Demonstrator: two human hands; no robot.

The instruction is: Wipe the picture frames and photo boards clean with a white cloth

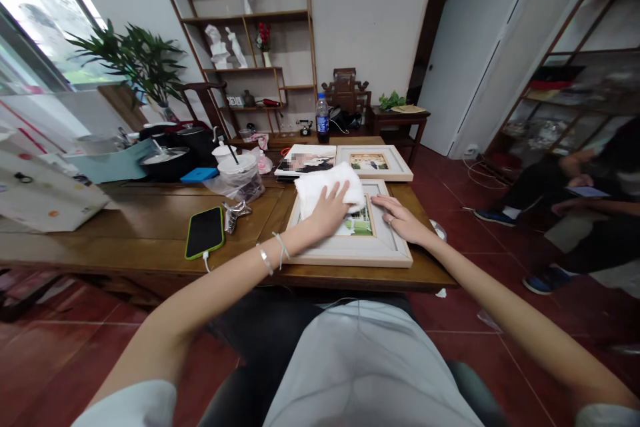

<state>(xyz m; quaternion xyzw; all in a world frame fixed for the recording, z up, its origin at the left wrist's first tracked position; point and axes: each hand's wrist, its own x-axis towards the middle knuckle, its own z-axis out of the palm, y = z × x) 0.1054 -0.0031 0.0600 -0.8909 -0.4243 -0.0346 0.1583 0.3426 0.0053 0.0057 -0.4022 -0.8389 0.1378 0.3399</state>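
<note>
Left hand (329, 210): laid flat on a folded white cloth (311, 190), grip wide, with spread fingers. Right hand (406, 223): resting on the right border of the near picture frame (350, 260), grip loose and wide, fingertips beside the inner opening.

Near picture frame: flat at the front edge of the desk (155, 223), directly under cloth and both hands. Pale wooden rim, light mount, green-and-white picture (359, 225) inside, partly covered. Just behind: far picture frame (400, 163), with a small gold-edged picture inside. Left of that, a photo print (313, 160), partly pixelated.

Containers, left half of desk: lidded cup (239, 165) with dark straw and pale contents of unclear kind, clear plastic bag (250, 188) about its lower part. Farther left, dark bowl (167, 167) with something whitish and a utensil inside; beside it, pale blue tub (120, 163), contents hard to make out. Behind the frames, upright bottle (323, 117): blue cap, dark liquid. On the shelf unit (293, 16), white vase (267, 59) with red flowers.

Writing: blue bottle label, white lettering too small to read. Block calendar (235, 101) on shelf: black digits, apparently including a 3. White bag (45, 180) at far left: printed marks, blurred.
</note>
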